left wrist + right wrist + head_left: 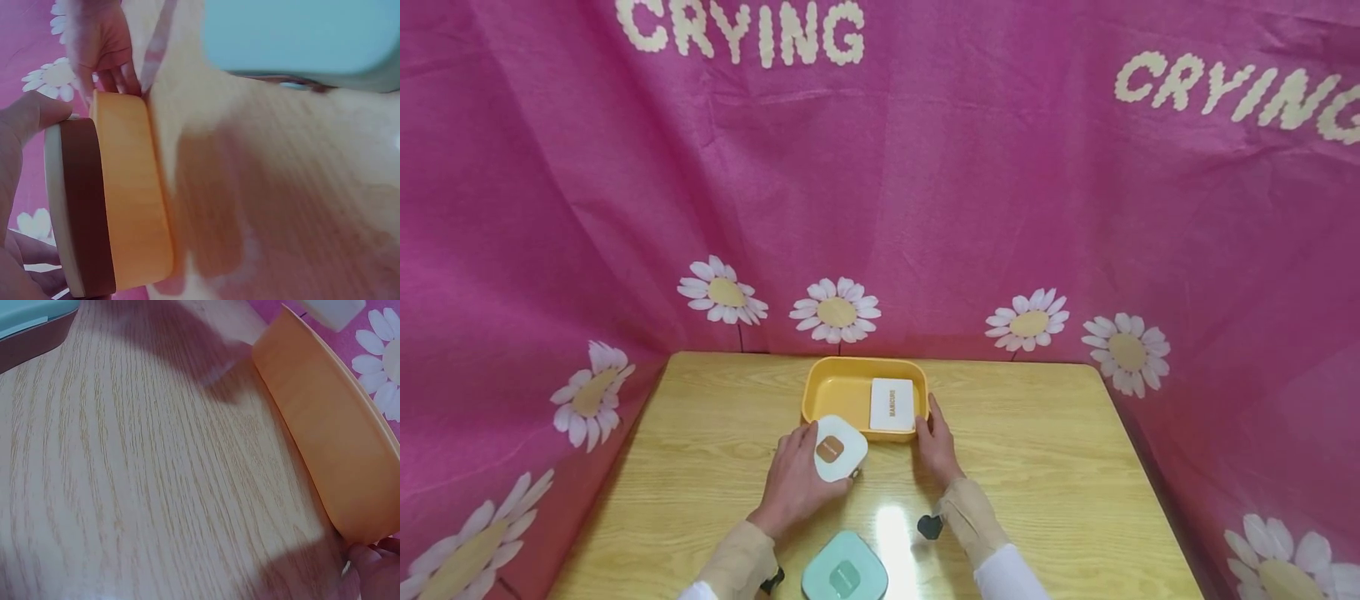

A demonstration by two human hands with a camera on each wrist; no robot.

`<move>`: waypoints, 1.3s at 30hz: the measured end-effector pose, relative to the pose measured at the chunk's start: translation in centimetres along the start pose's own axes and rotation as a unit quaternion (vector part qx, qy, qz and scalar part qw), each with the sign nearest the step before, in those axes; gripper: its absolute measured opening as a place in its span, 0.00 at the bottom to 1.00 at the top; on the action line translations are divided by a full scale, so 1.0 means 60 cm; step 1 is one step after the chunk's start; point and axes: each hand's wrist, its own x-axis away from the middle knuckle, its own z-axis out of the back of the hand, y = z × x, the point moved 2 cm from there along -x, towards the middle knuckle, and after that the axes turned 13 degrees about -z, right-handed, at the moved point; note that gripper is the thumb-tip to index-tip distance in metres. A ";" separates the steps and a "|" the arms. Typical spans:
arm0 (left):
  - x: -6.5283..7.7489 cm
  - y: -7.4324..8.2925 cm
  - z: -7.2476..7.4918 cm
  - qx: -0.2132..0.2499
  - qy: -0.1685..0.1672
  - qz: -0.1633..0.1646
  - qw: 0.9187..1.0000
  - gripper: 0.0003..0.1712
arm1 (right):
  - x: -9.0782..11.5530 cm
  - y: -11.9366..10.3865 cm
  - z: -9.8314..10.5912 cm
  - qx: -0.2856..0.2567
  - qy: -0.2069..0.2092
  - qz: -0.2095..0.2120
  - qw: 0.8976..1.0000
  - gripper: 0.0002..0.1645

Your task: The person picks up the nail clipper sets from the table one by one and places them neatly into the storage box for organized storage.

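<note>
A: Where is the white rounded-square case with the brown patch on its lid?

B: In the left hand, held at the near left corner of the shallow orange plastic tray. The left wrist view shows its pale lid and dark brown side wall pressed right up against the tray's outer wall. The thumb sits on one edge and the fingers curl round the other, so the hand is closed around the case.

A: And the right hand?

B: It rests at the tray's near right corner, fingertips touching the rim. The fingers look fairly straight, steadying rather than gripping. It holds nothing.

A: How would you expect the case to handle?

B: I judge it light and rigid, a hard smooth shell. The rounded corners and glossy lid could slip, so a hold across two opposite side walls, as it has now, seems safest. Pinching the lid alone might pop it open.

A: What else is there?

B: A white rectangular card box with brown lettering lies inside the tray on its right side. A mint-green rounded-square case sits on the wooden bench near the person, between the beige sleeves. A pink daisy-print cloth hangs behind.
</note>
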 end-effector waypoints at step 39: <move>-0.148 -0.011 -0.004 0.042 0.034 0.092 0.994 0.61 | 0.004 -0.002 -0.001 -0.012 -0.006 -0.005 1.000 0.37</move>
